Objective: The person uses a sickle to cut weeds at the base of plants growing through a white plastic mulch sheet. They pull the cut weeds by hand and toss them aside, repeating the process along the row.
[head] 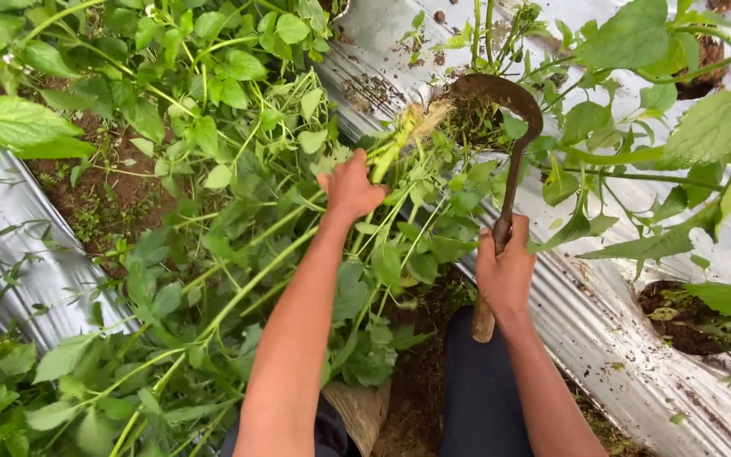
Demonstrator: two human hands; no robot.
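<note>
While both hands are closed, one grips a plant stem and the other a sickle.

Left hand [350, 188] is wrapped shut around a bundle of green stems [387, 156], just below their frayed cut end. Right hand [505, 269] is clenched around the wooden handle of the sickle [509, 144], whose rusty curved blade hooks over beside that cut end. Silver plastic mulch [602, 330] runs along the right, its edge just beside the right hand; leafy plants [213, 195] crowd the left, leaving little open room.
</note>
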